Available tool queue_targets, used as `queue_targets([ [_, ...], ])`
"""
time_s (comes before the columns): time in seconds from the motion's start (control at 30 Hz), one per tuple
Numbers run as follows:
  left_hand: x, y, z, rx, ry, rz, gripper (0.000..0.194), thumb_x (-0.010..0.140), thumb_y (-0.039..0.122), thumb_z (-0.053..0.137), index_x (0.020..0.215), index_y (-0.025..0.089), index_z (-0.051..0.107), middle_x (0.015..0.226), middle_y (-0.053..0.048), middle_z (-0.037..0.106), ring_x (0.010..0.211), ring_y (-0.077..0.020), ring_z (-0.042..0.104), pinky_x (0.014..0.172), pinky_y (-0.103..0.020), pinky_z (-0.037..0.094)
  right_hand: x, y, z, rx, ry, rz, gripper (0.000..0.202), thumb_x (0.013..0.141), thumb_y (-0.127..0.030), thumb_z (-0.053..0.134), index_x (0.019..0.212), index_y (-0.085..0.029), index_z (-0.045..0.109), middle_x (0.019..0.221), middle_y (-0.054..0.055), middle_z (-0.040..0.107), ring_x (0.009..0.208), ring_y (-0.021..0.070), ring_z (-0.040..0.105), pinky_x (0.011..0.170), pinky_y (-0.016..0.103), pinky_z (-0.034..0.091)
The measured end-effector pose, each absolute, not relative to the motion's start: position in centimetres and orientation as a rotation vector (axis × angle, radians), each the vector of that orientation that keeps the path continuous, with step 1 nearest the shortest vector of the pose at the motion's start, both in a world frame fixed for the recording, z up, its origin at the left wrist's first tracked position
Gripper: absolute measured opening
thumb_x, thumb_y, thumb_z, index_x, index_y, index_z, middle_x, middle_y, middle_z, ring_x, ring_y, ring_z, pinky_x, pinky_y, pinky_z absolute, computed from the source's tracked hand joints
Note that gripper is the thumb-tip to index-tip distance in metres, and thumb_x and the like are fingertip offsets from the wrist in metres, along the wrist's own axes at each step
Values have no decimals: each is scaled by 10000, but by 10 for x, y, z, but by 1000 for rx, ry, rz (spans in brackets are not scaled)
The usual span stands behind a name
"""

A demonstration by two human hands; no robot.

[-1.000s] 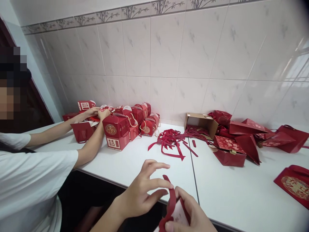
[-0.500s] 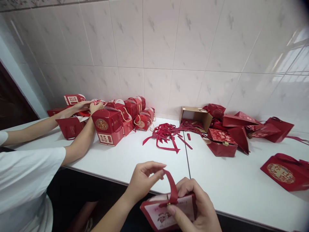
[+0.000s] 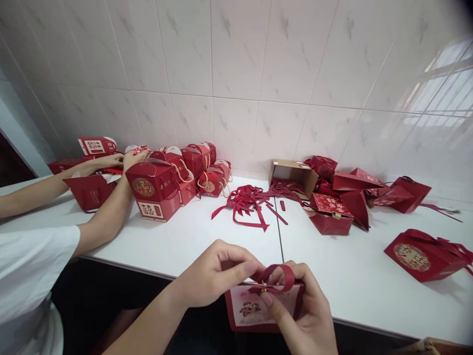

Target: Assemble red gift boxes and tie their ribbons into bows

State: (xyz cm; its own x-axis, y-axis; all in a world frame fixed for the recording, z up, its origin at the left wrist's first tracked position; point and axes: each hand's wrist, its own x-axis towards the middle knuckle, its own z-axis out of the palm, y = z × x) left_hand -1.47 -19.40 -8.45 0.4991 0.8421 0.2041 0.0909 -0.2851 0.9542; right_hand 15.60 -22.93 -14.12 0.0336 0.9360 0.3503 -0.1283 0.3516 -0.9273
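Observation:
A red bag [image 3: 251, 313] with a pale printed panel hangs just off the table's front edge. My right hand [image 3: 305, 305] is closed round its top right side, the thumb pressed on the panel beside a small gold fastener. From the fastener a dark red ribbon [image 3: 287, 276] curls in a loop above the bag. My left hand [image 3: 221, 273] has its fingers together at the ribbon by the bag's top edge; its fingertips are partly hidden behind the ribbon.
On the white table [image 3: 236, 251] lie loose red ribbons [image 3: 247, 202], an open cardboard box [image 3: 293, 175] and red bags [image 3: 332, 217]. Stacked red boxes [image 3: 151, 185] stand left. A co-worker's arm [image 3: 111, 212] reaches among them. Another red bag [image 3: 421, 256] sits right.
My left hand has moved right and down to the bag's top, and the ribbon it held upright is now folded into a loop. The bag faces the camera more squarely.

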Motion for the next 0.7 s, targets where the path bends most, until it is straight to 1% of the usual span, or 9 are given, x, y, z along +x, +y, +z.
queue_targets([
  [0.13,-15,-204,-81,1812,763,923,236,897,272,542,963,190,754,928,-101,733,835,-217,680,740,-310,552,157,-228,-143,-795,-1262,947,140,797,-279,672,808,-214,548,786,16,554,691,137,547,571,221,489],
  [0.2,-15,-211,-81,1896,722,925,224,867,237,584,1027,215,739,969,-101,721,860,-226,680,766,-329,556,156,-229,-145,-760,-1262,863,130,799,-252,666,791,-218,541,799,20,553,687,134,547,560,216,481],
  [0.3,-15,-217,-91,2022,669,1001,321,807,153,652,1110,248,704,1013,-102,704,891,-226,679,804,-341,556,154,-232,-148,-718,-1244,726,161,773,-178,685,767,-228,532,864,27,580,745,140,584,578,209,487],
  [0.37,-15,-217,-100,2134,614,1122,375,814,72,620,1126,268,692,975,-95,707,890,-211,676,813,-338,553,154,-234,-150,-685,-1249,701,205,748,-128,699,766,-236,526,950,35,620,814,155,625,599,211,506],
  [0.43,-16,-216,-107,2278,537,1221,432,825,11,574,1140,286,682,915,-85,713,898,-206,670,843,-359,538,156,-234,-151,-639,-1281,720,225,737,-110,703,763,-236,519,1020,48,649,877,183,656,634,236,532],
  [0.53,-19,-214,-112,2455,484,1244,467,829,5,565,1171,308,661,894,-79,714,901,-211,666,858,-383,523,161,-233,-150,-611,-1368,713,212,730,-120,712,747,-223,528,1034,83,680,923,234,673,710,312,562],
  [0.6,-21,-214,-113,2515,479,1247,459,845,22,551,1188,311,649,916,-81,715,915,-213,664,855,-383,521,165,-232,-148,-630,-1452,644,170,731,-131,709,820,-225,599,1022,92,693,939,251,672,765,352,562],
  [0.63,-21,-215,-114,2536,483,1251,456,851,27,545,1194,310,645,930,-81,715,931,-214,662,860,-382,519,167,-231,-146,-640,-1499,602,185,740,-137,696,889,-231,636,1022,92,695,946,254,669,785,365,559],
  [0.7,-22,-216,-115,2569,491,1239,450,854,34,548,1200,306,639,942,-77,715,953,-214,656,866,-375,513,171,-230,-143,-643,-1599,532,288,764,-130,656,1025,-252,671,1036,90,691,968,257,660,804,376,557],
])
